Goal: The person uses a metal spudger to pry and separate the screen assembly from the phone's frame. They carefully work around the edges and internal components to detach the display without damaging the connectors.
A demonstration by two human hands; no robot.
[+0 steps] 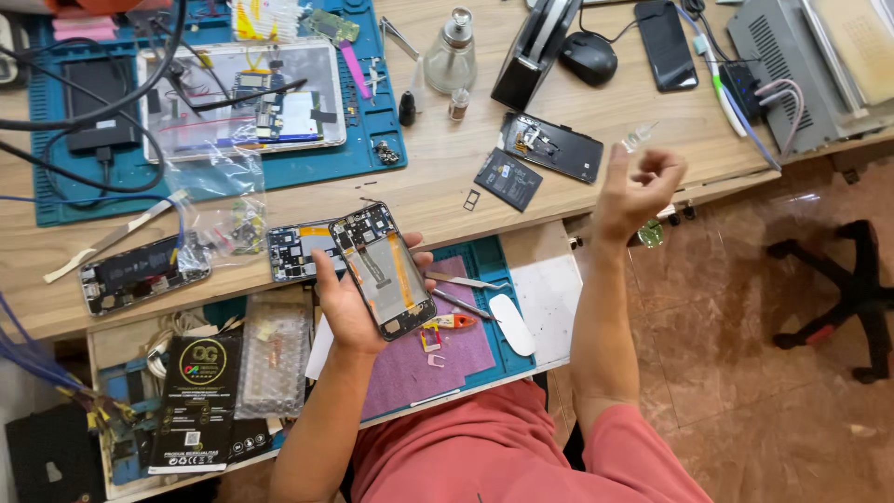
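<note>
— What sat in the drawer [545, 349]?
— Tweezers [463, 281] on a purple mat [438, 359]. My left hand [349, 303] gripped the opened phone [383, 270] above it.
— And the right?
— My right hand [641, 191] hung at three o'clock, fingers loosely curled, past the desk edge [726, 177], over bare floor [773, 401].

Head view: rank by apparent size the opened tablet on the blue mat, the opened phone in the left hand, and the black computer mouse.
1. Opened tablet
2. Opened phone, though it is nearer the camera, held in the left hand
3. Black computer mouse
</note>
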